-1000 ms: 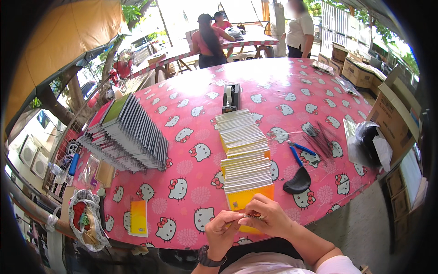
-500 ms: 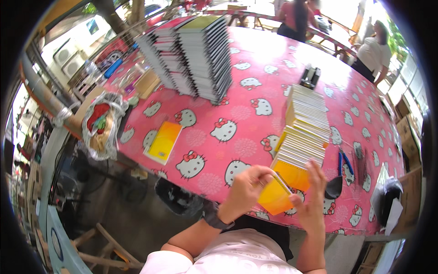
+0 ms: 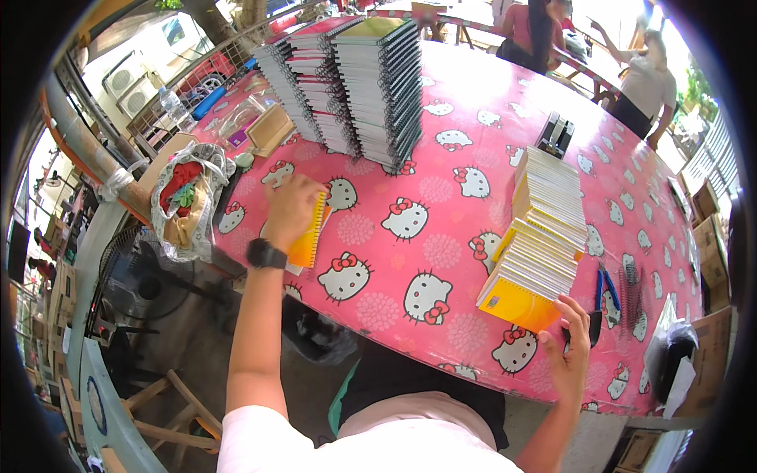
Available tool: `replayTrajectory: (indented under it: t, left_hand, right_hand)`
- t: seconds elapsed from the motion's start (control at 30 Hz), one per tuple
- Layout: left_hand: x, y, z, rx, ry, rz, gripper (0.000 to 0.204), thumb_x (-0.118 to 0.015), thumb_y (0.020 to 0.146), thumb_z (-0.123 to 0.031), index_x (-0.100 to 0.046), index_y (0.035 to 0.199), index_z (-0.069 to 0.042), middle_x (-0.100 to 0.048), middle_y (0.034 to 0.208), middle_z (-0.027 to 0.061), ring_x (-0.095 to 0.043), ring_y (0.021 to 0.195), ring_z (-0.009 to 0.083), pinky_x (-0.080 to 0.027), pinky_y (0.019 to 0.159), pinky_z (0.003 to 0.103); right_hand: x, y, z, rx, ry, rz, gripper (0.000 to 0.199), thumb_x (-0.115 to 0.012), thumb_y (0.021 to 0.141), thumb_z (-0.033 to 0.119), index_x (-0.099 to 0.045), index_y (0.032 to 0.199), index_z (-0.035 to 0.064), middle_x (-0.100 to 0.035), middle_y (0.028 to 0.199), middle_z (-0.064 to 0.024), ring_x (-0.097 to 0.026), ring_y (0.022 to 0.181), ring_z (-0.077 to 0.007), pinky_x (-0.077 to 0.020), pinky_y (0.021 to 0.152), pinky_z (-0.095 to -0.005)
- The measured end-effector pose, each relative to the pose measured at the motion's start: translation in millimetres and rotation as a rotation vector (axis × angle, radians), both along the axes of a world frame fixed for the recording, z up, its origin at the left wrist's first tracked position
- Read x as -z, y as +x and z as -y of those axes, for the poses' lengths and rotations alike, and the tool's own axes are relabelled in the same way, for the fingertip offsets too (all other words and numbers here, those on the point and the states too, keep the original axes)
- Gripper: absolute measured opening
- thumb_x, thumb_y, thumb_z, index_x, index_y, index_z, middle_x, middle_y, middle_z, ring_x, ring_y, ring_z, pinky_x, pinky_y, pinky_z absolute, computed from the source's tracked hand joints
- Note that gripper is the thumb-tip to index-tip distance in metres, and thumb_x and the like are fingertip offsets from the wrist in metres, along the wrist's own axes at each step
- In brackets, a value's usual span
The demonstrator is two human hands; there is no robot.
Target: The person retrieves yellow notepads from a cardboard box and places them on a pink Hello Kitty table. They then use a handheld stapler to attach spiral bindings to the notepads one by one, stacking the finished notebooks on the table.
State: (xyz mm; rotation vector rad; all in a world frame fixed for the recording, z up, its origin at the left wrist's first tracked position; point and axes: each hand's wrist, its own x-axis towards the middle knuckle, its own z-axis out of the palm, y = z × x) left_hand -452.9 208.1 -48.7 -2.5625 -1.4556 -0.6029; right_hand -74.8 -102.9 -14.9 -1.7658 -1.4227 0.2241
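Note:
A small yellow spiral notebook (image 3: 315, 236) is under my left hand (image 3: 290, 209), whose bent fingers grip it at the table's left side. Beneath it, the edge of another small notebook shows; most of that one is hidden. At the right, small yellow spiral notebooks (image 3: 516, 304) lean in a long, tight row with an orange-yellow cover facing me. My right hand (image 3: 571, 339) is by the row's near right corner, fingers apart, fingertips at or close to the last cover. Nothing is held in it.
Tall stacks of larger spiral notebooks (image 3: 377, 94) stand at the back left. Blue-handled pliers (image 3: 605, 290) and a dark object lie right of the row; a black stapler-like tool (image 3: 555, 134) sits behind it. A bag of cloths (image 3: 185, 201) hangs at the left edge. Two people stand far off.
My left hand has carried the yellow notebook from in front of the row leftward onto the other small notebook. My right hand has let go of it and moved slightly right.

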Motion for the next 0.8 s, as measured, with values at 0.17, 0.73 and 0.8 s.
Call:
replayTrajectory:
  t: [0.17,0.73,0.8]
  left_hand:
    - [64.6,15.1,-13.0,-0.192,-0.159,-0.025,0.040,-0.041,0.096,-0.032,-0.048,0.133,-0.019,-0.043,0.138,0.0091,-0.032,0.133,0.0301,-0.020,0.103,0.064]
    - [7.2,209.0,156.4,0.717,-0.417,0.884,0.055,-0.074,0.079,-0.021,-0.051,0.127,-0.007,-0.055,0.123,0.0130,-0.053,0.114,0.0261,-0.041,0.097,0.038]
    - [21.7,210.4,172.8,0.715,-0.650,0.933,0.042,-0.071,0.083,-0.015,-0.053,0.120,-0.006,-0.059,0.113,0.0101,-0.058,0.102,0.0202,-0.046,0.088,0.032]
  right_hand:
    - [17.1,17.6,-7.0,0.065,0.086,0.275,0.036,-0.067,0.080,0.015,-0.059,0.113,0.0037,-0.054,0.123,-0.0135,-0.048,0.112,-0.0331,-0.0376,0.095,-0.0416]
    - [19.8,9.4,-26.0,-0.056,0.221,0.175,0.017,-0.072,0.070,0.008,-0.061,0.083,0.0105,-0.058,0.081,-0.0042,-0.056,0.087,-0.0256,-0.0415,0.078,-0.0383]
    - [12.3,0.8,-18.0,-0.073,0.271,-0.048,0.013,-0.071,0.076,0.007,-0.062,0.085,0.0080,-0.058,0.079,-0.0041,-0.059,0.079,-0.0192,-0.0461,0.070,-0.0317]
